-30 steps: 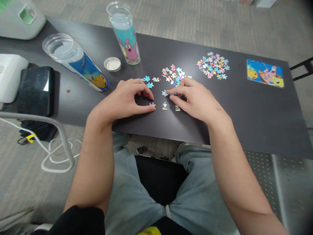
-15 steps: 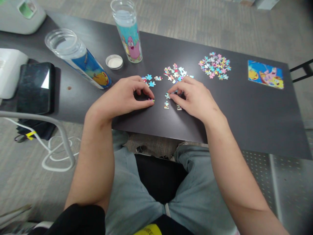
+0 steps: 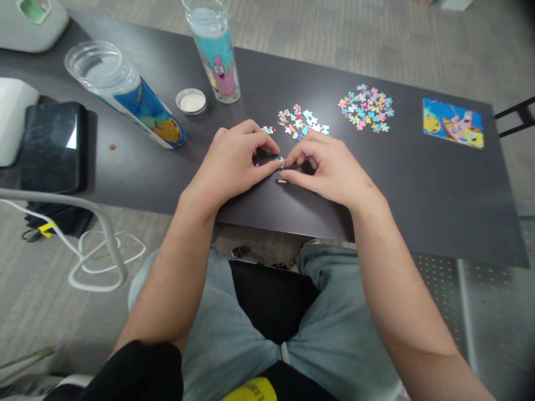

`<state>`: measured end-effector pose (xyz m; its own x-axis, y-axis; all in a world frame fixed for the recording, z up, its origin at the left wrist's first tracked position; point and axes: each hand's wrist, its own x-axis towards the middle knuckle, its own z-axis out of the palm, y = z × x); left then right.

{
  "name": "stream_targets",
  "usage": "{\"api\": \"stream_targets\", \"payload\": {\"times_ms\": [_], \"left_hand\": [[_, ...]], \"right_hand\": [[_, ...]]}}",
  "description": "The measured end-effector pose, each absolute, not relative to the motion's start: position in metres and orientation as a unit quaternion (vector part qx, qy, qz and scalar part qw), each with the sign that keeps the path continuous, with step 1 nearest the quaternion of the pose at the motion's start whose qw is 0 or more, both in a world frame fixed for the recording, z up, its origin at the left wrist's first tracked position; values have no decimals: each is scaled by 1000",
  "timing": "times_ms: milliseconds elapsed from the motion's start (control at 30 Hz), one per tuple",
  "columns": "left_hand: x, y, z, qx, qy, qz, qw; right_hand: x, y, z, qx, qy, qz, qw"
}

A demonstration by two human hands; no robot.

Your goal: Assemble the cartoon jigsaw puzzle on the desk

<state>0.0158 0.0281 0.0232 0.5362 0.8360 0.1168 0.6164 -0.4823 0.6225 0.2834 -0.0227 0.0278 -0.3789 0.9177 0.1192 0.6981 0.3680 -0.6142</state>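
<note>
My left hand [image 3: 238,160] rests over the dark table with thumb and index finger closed on a small jigsaw piece [image 3: 280,160]. From the right, my right hand [image 3: 332,167] meets it, its index finger against the same piece. Its thumb lies just above a second jigsaw piece [image 3: 282,180], which my fingers partly cover. Beyond my hands lies a loose cluster of jigsaw pieces [image 3: 297,120]. One piece [image 3: 268,130] sits apart, left of that cluster. Other pieces under my hands are mostly hidden.
A larger heap of jigsaw pieces [image 3: 366,107] and a cartoon picture card [image 3: 453,122] lie to the right. Two clear-topped cartoon tubes [image 3: 223,69] [image 3: 146,108], a round lid [image 3: 191,102] and a black box [image 3: 54,147] stand left on the table [image 3: 418,195].
My left hand has moved right, up to the piece at my right fingertips. My right hand has shifted slightly left. The view has shifted a little.
</note>
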Motion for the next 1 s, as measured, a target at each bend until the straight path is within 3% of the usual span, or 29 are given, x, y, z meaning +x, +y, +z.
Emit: {"api": "stream_targets", "payload": {"times_ms": [167,400,767,1000], "left_hand": [[5,33,23,834,436,188,281],[15,24,23,828,463,208,239],[13,26,28,842,427,168,284],[14,25,27,846,412,169,294]], "right_hand": [[289,-19,16,-481,-802,260,242],[298,-18,29,-517,-784,281,197],[303,-13,12,-482,-788,286,256],[298,-15,18,-481,-794,280,244]]}}
